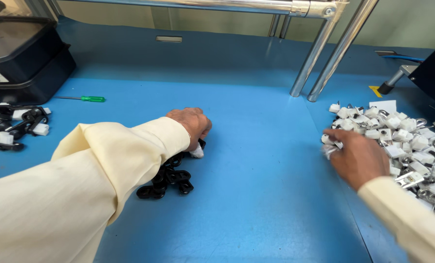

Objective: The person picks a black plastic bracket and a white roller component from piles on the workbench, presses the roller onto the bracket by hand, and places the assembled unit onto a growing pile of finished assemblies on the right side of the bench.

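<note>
Head view — left hand (190,125) clutching one white clip (197,152) over black links (167,179), right hand (356,156) pinching one from white pile (407,141).

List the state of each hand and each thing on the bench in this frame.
left hand: closed, pressing on a small white piece
black parts: loose heap, partly under the left sleeve
right hand: fingers in the pile, grip unclear
white clips: loose pile
green screwdriver: lying flat, untouched
black bins: stacked

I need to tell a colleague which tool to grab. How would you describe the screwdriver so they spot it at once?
Look at the blue table, far left, just right of the stacked black bins. The screwdriver lies flat there alone: thin metal shaft, bright green handle, the only green thing.
</note>
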### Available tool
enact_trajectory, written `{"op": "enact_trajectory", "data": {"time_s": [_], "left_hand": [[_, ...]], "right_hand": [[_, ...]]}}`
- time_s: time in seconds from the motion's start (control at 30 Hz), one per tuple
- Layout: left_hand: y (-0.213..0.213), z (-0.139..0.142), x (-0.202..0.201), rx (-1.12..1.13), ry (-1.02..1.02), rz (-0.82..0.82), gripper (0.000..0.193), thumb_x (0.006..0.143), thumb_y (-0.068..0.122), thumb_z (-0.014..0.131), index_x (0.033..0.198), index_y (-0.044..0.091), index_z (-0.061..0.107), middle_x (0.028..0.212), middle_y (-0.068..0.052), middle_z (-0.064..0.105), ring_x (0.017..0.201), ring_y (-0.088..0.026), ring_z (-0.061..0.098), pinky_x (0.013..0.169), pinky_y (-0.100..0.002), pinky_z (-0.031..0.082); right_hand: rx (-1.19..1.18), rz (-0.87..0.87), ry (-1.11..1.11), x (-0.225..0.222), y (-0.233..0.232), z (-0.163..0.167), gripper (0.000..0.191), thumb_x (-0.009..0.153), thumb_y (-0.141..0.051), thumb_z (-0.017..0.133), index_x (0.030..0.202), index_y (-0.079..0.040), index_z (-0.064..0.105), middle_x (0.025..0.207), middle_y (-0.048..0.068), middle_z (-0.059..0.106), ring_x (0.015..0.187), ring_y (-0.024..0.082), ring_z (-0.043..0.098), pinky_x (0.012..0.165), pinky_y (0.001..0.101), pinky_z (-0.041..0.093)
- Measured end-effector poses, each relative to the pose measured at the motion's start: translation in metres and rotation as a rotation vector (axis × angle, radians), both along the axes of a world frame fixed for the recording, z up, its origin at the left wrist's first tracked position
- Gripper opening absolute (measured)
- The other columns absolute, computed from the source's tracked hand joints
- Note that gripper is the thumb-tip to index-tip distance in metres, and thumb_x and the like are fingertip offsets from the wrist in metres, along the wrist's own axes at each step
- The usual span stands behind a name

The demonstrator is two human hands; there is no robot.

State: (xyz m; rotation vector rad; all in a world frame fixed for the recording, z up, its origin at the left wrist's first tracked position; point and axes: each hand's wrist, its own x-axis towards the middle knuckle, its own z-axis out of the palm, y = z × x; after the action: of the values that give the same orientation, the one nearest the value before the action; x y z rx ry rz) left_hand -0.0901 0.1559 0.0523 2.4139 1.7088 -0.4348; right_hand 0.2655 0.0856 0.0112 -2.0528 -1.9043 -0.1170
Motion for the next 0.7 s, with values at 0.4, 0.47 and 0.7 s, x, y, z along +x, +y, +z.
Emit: {"op": "enact_trajectory", "data": {"time_s": [0.4, 0.47, 0.7], "left_hand": [[-0.086, -0.024, 0.062, -0.252, -0.926, 0.555, 0.032, 0.08, 0.035, 0.084, 0.097, 0.011, 0.071, 0.084, -0.009, 0.075, 0.055, -0.019, 0.07, 0.054, -0.035, 0.059], [-0.097, -0.026, 0.072, -0.323, -0.973, 0.611, 0.023, 0.087, 0.028, 0.077, 0.102, 0.01, 0.075, 0.085, -0.009, 0.077, 0.055, -0.016, 0.07, 0.053, -0.032, 0.059], [-0.116, -0.01, 0.075, -0.393, -0.983, 0.662, 0.018, 0.094, 0.014, 0.068, 0.111, 0.009, 0.071, 0.084, -0.01, 0.078, 0.064, -0.014, 0.073, 0.064, -0.032, 0.062]], "right_hand": [[-0.106, 0.067, -0.083, 0.021, 0.033, 0.022, 0.037, 0.084, -0.015, 0.074, 0.12, -0.023, 0.076, 0.104, 0.009, 0.078, 0.091, 0.025, 0.074, 0.085, 0.0393, 0.06], [-0.018, 0.089, 0.287, 0.017, 0.024, 0.022, 0.046, 0.079, -0.006, 0.072, 0.124, -0.016, 0.074, 0.102, 0.01, 0.078, 0.085, 0.024, 0.075, 0.082, 0.0363, 0.059], [-0.043, 0.127, 0.248, -0.038, -0.03, -0.023, 0.035, 0.081, -0.013, 0.076, 0.117, -0.013, 0.079, 0.106, 0.004, 0.079, 0.082, 0.018, 0.073, 0.08, 0.033, 0.06]]}}
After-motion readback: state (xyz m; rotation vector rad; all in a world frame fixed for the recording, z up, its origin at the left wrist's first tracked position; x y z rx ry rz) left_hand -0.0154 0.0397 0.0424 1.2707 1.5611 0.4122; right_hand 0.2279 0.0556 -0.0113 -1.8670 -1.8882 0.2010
